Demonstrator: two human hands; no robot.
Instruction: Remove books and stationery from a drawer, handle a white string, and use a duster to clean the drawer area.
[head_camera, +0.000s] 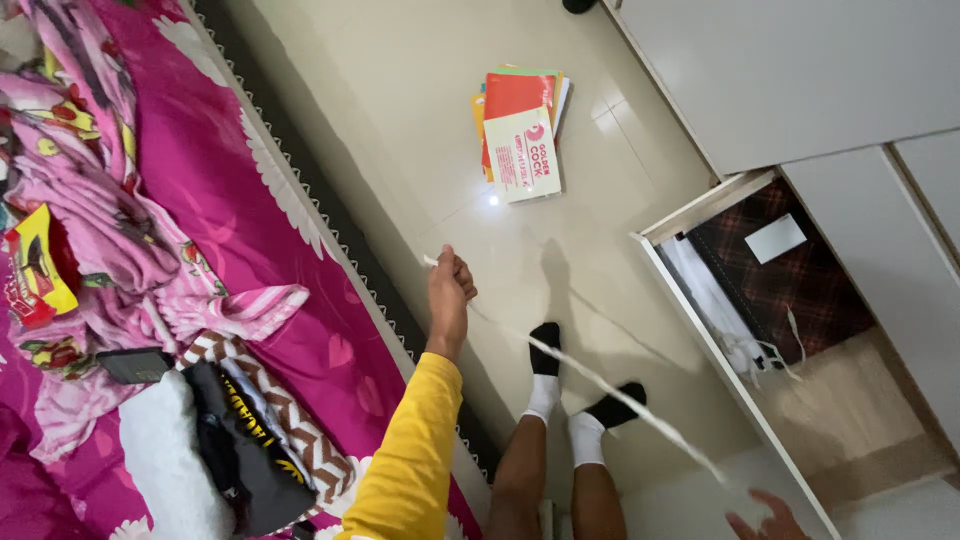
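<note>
My left hand (449, 287), on a yellow-sleeved arm, is raised over the tiled floor and closed in a fist around one end of a thin white cord (600, 385). The cord runs down and to the right, blurred, across my feet in black-and-white socks (570, 400). Its far end comes close to my right hand (762, 515) at the bottom edge. That hand's fingers are spread, and the cord does not appear to be gripped in them.
A stack of coloured books and folders (520, 140) lies on the floor ahead. At right an open white drawer (700, 330) holds dark checked cloth and white cables. At left is a bed with a pink floral sheet (230, 200), crumpled clothes, a black phone (135, 365) and a black bag (240, 450).
</note>
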